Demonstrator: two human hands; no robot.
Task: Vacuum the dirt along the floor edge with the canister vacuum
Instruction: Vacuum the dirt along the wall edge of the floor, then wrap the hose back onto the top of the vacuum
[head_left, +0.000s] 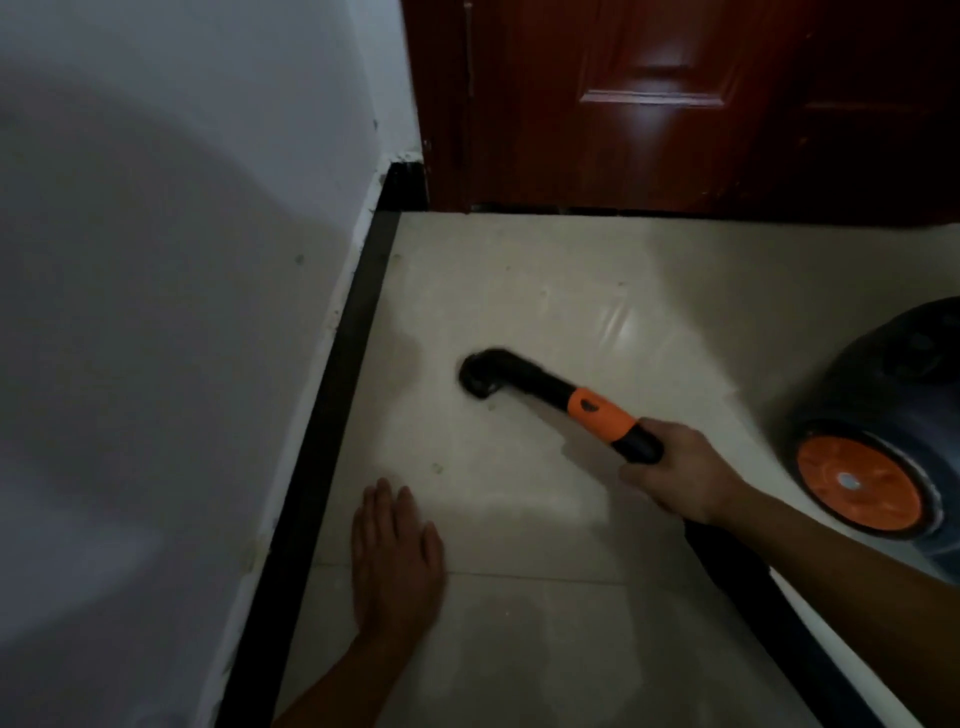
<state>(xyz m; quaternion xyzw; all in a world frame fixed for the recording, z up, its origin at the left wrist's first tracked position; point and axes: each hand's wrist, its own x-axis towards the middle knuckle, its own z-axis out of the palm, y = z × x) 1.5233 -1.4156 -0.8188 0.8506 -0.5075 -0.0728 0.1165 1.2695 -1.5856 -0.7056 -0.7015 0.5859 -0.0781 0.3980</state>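
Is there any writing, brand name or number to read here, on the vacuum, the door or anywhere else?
No text can be read in this view.
On the orange collar of the vacuum tube: a small dark mark, too blurred to tell logo from button.
On the orange wheel of the canister vacuum: a pale hub, no lettering visible.
On the door and the wall: no writing or sign.

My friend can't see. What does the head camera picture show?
A person's right hand grips a black-and-orange vacuum wand, its round nozzle on the pale tiled floor, apart from the black baseboard. The left hand rests flat on the floor near the baseboard. The canister vacuum, with an orange wheel, sits at right, a dark red door beyond.
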